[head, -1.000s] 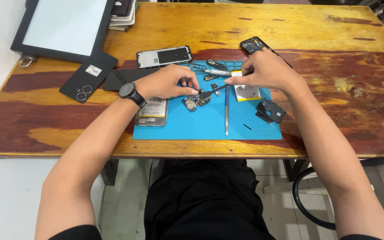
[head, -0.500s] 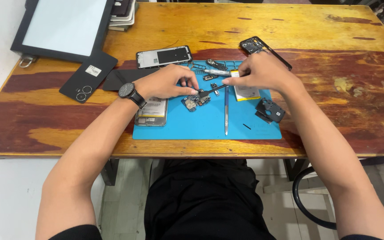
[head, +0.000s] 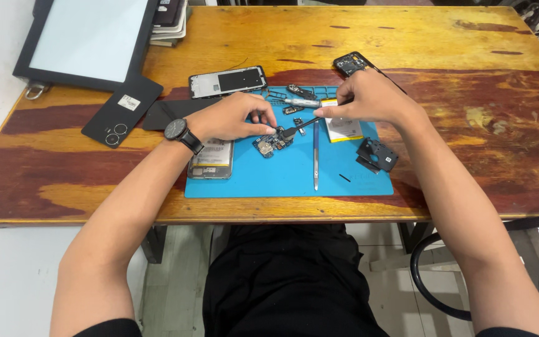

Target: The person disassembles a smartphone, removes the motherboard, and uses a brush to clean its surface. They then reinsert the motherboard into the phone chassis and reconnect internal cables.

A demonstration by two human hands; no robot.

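Now the right hand point(head: 369, 97), which has drawn slightly nearer, pinches a thin black tool point(head: 301, 126) whose tip meets the small circuit board point(head: 271, 143) steadied by left hand point(head: 232, 118) fingertips on the blue mat point(head: 294, 171).

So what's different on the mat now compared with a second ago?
Very little. The right hand has shifted slightly and keeps pinching the thin black tool, its tip at the small circuit board. The left hand stays pressed on that board. The yellow-edged battery, long metal tool, black bracket and opened phone on the blue mat have not moved.
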